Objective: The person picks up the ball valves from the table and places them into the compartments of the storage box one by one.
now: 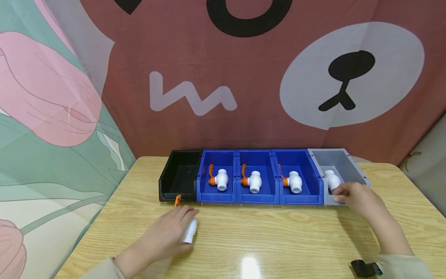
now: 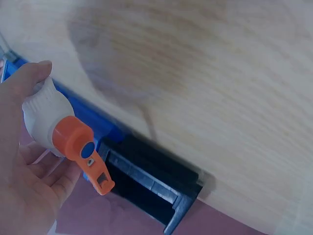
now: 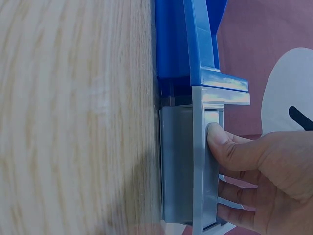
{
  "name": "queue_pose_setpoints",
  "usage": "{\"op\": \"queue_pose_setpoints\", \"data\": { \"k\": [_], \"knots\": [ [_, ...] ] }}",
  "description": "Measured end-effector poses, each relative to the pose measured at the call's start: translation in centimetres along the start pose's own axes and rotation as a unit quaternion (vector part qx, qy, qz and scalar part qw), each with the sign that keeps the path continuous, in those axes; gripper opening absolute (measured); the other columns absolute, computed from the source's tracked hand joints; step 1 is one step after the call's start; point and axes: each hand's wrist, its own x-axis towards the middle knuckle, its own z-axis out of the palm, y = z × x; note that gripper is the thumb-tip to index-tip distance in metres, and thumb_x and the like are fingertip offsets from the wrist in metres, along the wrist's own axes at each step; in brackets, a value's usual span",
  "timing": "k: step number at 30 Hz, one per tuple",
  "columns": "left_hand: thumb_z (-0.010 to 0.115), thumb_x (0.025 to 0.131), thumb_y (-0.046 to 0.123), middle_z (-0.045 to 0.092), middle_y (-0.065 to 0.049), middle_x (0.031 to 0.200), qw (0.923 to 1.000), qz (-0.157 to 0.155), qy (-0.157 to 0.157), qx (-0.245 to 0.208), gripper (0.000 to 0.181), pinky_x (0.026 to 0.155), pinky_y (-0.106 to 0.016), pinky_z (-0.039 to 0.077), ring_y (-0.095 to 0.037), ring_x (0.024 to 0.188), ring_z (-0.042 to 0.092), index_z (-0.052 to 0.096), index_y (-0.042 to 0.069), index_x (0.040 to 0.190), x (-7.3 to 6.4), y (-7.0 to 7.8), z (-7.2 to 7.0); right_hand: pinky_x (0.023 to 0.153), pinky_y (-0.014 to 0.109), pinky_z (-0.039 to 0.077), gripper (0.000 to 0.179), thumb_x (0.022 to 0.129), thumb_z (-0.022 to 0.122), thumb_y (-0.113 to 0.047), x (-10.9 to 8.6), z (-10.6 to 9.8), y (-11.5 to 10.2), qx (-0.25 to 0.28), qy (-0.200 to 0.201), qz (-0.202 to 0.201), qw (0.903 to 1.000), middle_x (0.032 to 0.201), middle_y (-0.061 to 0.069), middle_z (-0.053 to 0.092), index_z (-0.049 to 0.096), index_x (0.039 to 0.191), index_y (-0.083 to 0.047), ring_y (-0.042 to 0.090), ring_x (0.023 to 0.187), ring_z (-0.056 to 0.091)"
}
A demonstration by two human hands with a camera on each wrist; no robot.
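Note:
My left hand [image 1: 170, 232] grips a white ball valve [image 1: 189, 230] with an orange lever, above the table in front of the black bin [image 1: 177, 195]. In the left wrist view, the valve's orange lever [image 2: 100, 176] points toward that bin. At the far right, my right hand [image 1: 360, 197] reaches over the front of the grey bin [image 1: 355, 170]. Its fingertips are at the lower end of another white ball valve [image 1: 331, 179], which leans inside. The right wrist view shows the thumb [image 3: 220, 139] at the bin's front rim; the valve is hidden there, so a grip cannot be confirmed.
Between the black and grey bins stand three blue bins [image 1: 217, 197] in one row. Each holds a white ball valve [image 1: 255, 182] with an orange lever. The row sits on a wood-grain table [image 1: 271, 236], with a printed cloth [image 1: 258, 128] behind it.

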Motion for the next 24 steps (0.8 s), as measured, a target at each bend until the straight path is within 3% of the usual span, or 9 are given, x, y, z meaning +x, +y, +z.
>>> {"op": "queue_pose_setpoints", "data": {
  "k": [8,16,24],
  "knots": [
    [0.091,0.064,0.03,0.055,-0.01,0.122,0.9996,-0.023,0.016,-0.003,0.081,0.088,-0.045,0.055,-0.028,0.109,0.058,0.055,0.001,0.131,0.3,-0.9,-1.0,0.064,0.05,0.05,0.009,0.087,0.074,-0.012,0.0,0.0,0.0,0.0,0.003,-0.002,1.0,0.087,0.009,0.072,0.075,0.092,-0.004,0.03,0.08,0.064],
    [0.092,0.067,0.032,0.055,-0.013,0.126,0.9993,-0.035,0.007,-0.008,0.086,0.095,-0.047,0.052,-0.03,0.113,0.058,0.052,0.001,0.136,0.9,-1.7,-1.8,0.065,0.05,0.05,0.011,0.089,0.073,-0.012,0.1,-0.1,-0.1,-0.003,-0.006,0.005,1.0,0.088,0.012,0.071,0.074,0.094,-0.002,0.031,0.081,0.063],
    [0.093,0.065,0.028,0.056,-0.012,0.125,0.9983,-0.045,0.033,-0.018,0.086,0.09,-0.046,0.054,-0.029,0.112,0.058,0.054,0.001,0.136,1.6,-2.7,-2.0,0.067,0.053,0.05,0.011,0.089,0.073,-0.011,0.1,-0.1,-0.1,-0.007,-0.007,0.003,0.9999,0.089,0.014,0.071,0.074,0.094,-0.001,0.035,0.084,0.064]
  ]
}}
